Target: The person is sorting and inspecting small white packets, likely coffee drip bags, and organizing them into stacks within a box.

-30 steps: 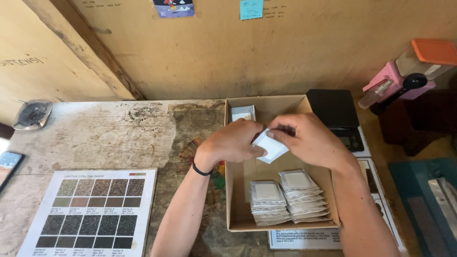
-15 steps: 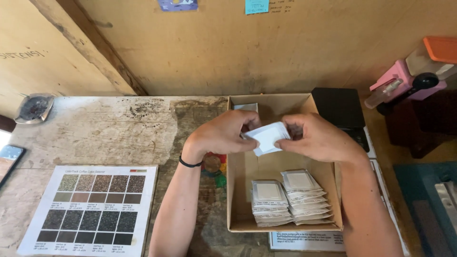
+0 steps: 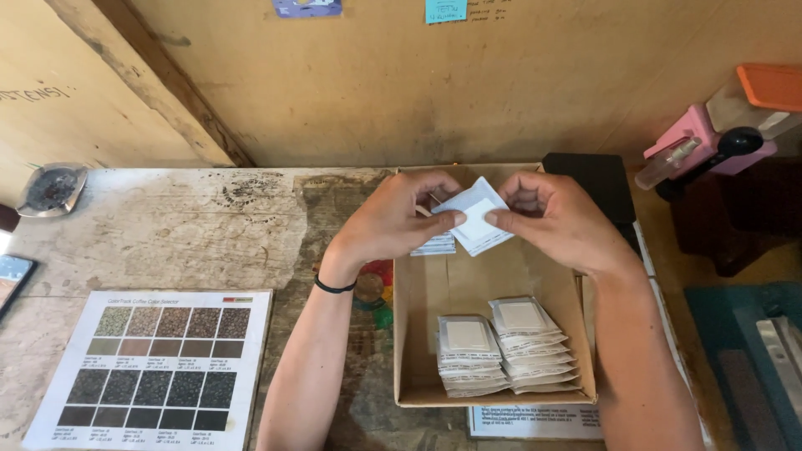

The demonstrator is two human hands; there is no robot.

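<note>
- The left hand [image 3: 393, 221] and the right hand [image 3: 555, 221] meet above the far end of an open cardboard box [image 3: 585, 367], holding a small white sachet [image 3: 474, 215] between them in the air, clear of the box floor.
- Left grip: thumb and forefinger pressed together on the sachet's edge at its 9 o'clock side. Right grip: thumb and fingers pinching the opposite edge, at 3 o'clock. Both pinch the sachet alone.
- The sachet looks flat, thin and very light, a soft paper-like pouch with a square panel on its face. By the look of it, it would bend or crease easily under a hard squeeze, so a light hold at the edges suits it better than pressure on the middle. The surface seems matt, not slippery.
- Just under the left fingers, at 7 o'clock from the held sachet, a few more sachets [image 3: 434, 245] lie on the box floor.
- At the near end of the box, toward 6 o'clock, two fanned stacks of sachets [image 3: 505, 347] sit side by side, touching.
- The box stands on a worn desk [image 3: 184, 225]. At 8 o'clock from the hands lies a printed chart of dark swatches [image 3: 159, 367]; at 10 o'clock, near the far left corner, a small metal dish [image 3: 52, 188].
- A black wristband [image 3: 334, 286] circles the left wrist.
- At 3 o'clock, beyond the box, stands a pink device [image 3: 693, 138] with a black knob.
</note>
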